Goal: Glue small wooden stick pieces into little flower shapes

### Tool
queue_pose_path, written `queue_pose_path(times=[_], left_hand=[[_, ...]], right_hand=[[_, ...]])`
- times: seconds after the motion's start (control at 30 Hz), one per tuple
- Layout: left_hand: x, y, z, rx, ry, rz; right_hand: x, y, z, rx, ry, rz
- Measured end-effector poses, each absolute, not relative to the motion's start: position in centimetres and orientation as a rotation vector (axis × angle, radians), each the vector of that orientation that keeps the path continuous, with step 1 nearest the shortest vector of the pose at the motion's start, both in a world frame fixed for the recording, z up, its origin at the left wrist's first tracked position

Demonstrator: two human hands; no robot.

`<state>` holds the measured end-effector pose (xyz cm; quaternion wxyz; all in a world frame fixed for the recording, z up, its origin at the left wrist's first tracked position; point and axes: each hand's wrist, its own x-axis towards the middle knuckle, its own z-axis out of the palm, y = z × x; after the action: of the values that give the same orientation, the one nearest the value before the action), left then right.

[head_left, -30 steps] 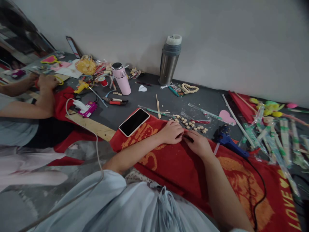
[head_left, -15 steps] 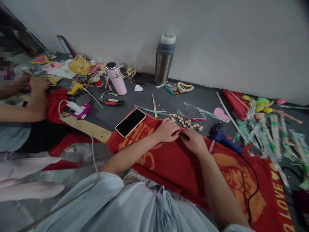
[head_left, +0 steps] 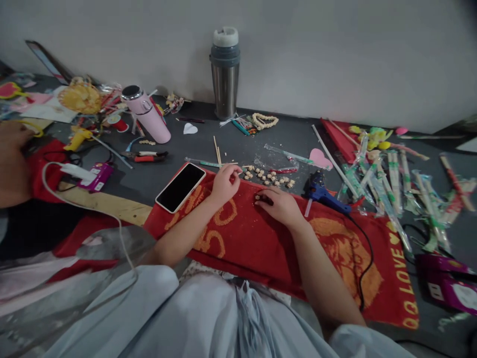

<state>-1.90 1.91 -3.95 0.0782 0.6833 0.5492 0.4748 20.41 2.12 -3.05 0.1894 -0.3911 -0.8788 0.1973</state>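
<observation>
My right hand [head_left: 281, 205] rests on the red cloth [head_left: 257, 238], its fingers curled round a small, pale, wood-like piece [head_left: 258, 198] that is mostly hidden. My left hand [head_left: 225, 183] is at the far edge of the cloth, beside thin wooden sticks [head_left: 217, 150]. Its thumb and forefinger come together, and what lies between them is too small to make out. Just beyond the hands lies a scatter of small pale wooden pieces [head_left: 274, 178]. A blue glue gun [head_left: 324, 193] lies right of my right hand, and a phone [head_left: 181, 187] left of my left hand.
A steel thermos [head_left: 225, 77] and a pink bottle [head_left: 149, 117] stand toward the wall. Pliers [head_left: 147, 157] lie at left, near a purple power strip [head_left: 96, 176] and a white cable. Wrapped sticks [head_left: 395, 181] pile up at right. A co-worker's arm [head_left: 13, 164] shows at far left.
My hands were together over the cloth and are now apart. The left has moved away toward the sticks; the right stays over the cloth. The view has turned right.
</observation>
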Motion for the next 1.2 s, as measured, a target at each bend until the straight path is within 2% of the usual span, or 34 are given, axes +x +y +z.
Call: queue_pose_path(times=[1.2], left_hand=[[-2.18,2.24,-4.31,2.024,1.653,1.343]], right_hand=[[20.36,2.12,-2.82,-1.091,-2.471,0.591]])
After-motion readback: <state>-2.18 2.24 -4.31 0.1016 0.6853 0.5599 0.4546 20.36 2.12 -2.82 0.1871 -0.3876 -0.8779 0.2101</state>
